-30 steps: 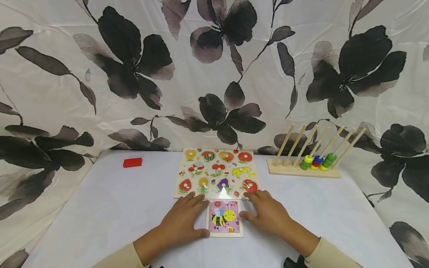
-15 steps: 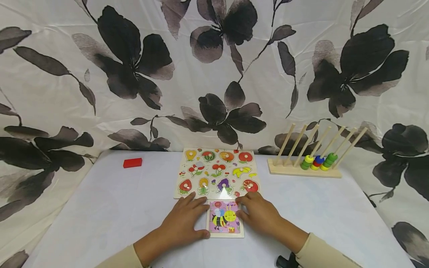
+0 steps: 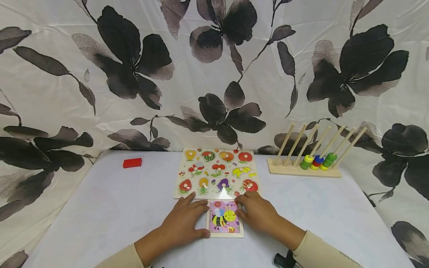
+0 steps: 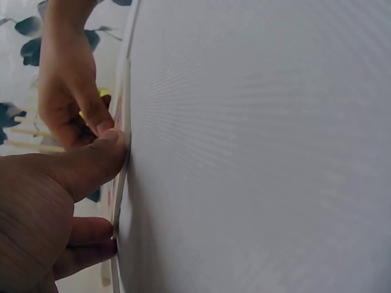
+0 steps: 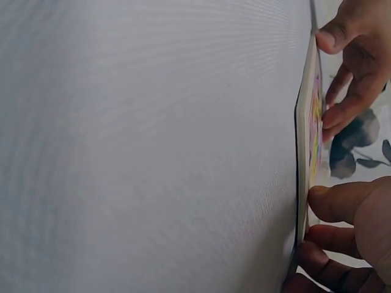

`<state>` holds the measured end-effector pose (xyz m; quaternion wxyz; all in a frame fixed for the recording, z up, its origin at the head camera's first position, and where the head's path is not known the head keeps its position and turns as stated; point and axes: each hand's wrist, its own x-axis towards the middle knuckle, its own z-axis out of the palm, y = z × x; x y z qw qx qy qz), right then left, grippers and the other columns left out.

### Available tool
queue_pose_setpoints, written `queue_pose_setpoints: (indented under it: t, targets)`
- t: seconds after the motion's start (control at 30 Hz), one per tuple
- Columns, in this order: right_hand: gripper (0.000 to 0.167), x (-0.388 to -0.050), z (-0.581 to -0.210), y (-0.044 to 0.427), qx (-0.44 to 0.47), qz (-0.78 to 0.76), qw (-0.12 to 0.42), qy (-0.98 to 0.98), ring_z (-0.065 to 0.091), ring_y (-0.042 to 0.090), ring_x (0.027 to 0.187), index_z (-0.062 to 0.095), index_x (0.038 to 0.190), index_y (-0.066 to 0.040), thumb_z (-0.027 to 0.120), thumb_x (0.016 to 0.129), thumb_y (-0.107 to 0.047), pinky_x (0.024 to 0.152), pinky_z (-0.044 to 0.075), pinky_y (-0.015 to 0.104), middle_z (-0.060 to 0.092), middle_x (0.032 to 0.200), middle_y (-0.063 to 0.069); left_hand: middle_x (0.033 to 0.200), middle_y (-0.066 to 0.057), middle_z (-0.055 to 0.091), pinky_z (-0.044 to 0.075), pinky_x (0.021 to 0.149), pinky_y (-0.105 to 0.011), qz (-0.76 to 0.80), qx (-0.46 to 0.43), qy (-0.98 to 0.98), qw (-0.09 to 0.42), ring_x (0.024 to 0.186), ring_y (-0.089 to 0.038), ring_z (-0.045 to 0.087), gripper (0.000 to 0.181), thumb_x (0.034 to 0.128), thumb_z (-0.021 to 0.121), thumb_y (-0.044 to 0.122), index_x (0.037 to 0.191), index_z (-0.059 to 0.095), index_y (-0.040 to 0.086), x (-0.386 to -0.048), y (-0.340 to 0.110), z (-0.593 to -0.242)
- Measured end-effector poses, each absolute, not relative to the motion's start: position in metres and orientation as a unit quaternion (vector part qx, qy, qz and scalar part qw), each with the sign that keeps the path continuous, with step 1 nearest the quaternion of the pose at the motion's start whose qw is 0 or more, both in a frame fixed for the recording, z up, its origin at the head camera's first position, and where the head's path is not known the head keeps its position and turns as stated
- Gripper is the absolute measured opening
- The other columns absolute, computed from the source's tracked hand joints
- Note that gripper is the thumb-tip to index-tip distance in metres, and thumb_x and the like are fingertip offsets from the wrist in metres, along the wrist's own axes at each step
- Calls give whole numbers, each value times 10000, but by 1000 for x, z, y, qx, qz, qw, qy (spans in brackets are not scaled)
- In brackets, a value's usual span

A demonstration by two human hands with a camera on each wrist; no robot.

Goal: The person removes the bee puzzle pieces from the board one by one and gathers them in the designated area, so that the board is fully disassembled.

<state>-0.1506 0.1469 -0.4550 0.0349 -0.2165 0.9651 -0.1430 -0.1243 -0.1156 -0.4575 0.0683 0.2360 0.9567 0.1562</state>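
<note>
While left hand [image 3: 182, 219] and right hand [image 3: 259, 213] touch it, bee puzzle [image 3: 223, 219] lies between.

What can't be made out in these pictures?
Black object, head view: cut off by the bottom edge.
Upper right corner of the bee puzzle, head view: covered by the right hand.
Its picture, left wrist view: too edge-on to read.
Right sleeve, head view: marks too small to read.

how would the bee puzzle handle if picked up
The bee puzzle looks thin with straight edges, so it is probably stiff and fairly light. It holds separate pieces within a pale frame, and these might slip out if tilted.
</note>
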Motion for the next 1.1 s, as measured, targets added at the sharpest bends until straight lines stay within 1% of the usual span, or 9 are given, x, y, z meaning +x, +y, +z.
queue_pose_setpoints:
  t: [0.23, 0.43, 0.53, 0.67, 0.8, 0.9, 1.1]
  targets:
    - [291, -151, -454, 145, -201, -149, 43, 967, 532, 122, 890, 729, 1130, -140, 809, 886, -277, 712, 517, 333, 577, 912, -78, 1467, -19, 571, 245, 1157, -657, 154, 236, 957, 70, 1482, -422, 294, 758, 757, 872, 504, 1374, 656, 119, -124, -114, -456]
    - [274, -152, -453, 144, -195, -153, 47, 968, 531, 125, 896, 726, 1107, -147, 815, 879, -270, 722, 516, 338, 568, 898, -86, 1468, -12, 569, 235, 1166, -647, 156, 232, 957, 73, 1489, -414, 282, 742, 753, 878, 496, 1361, 661, 129, -124, -114, -457]
    - [264, -153, -453, 143, -195, -153, 44, 968, 528, 126, 894, 726, 1093, -147, 816, 875, -267, 717, 512, 338, 564, 890, -88, 1461, -9, 574, 233, 1166, -648, 163, 230, 957, 74, 1490, -415, 280, 686, 747, 887, 482, 1319, 676, 168, -124, -114, -458]
    - [265, -154, -453, 143, -194, -155, 41, 968, 519, 126, 884, 724, 1084, -144, 819, 868, -265, 708, 504, 328, 556, 880, -88, 1450, -19, 585, 250, 1150, -667, 175, 235, 953, 73, 1480, -447, 284, 581, 745, 897, 453, 1250, 686, 254, -124, -115, -458]
    - [270, -154, -453, 142, -192, -157, 39, 968, 513, 125, 876, 724, 1079, -137, 826, 860, -257, 701, 500, 321, 551, 875, -83, 1460, -29, 577, 276, 1140, -665, 173, 244, 951, 77, 1474, -473, 277, 536, 761, 885, 449, 1238, 701, 291, -124, -115, -457]
    - [290, -154, -453, 141, -190, -159, 39, 968, 519, 130, 888, 724, 1092, -132, 834, 851, -250, 709, 504, 325, 562, 892, -75, 1472, -35, 567, 286, 1138, -658, 169, 247, 951, 81, 1476, -475, 271, 549, 771, 875, 459, 1260, 698, 286, -123, -116, -457]
    - [340, -154, -452, 141, -187, -156, 40, 969, 537, 140, 912, 739, 1137, -119, 839, 843, -257, 728, 520, 343, 591, 931, -59, 1486, -57, 545, 301, 1121, -675, 150, 270, 948, 78, 1460, -508, 281, 645, 809, 836, 492, 1384, 632, 282, -123, -116, -455]
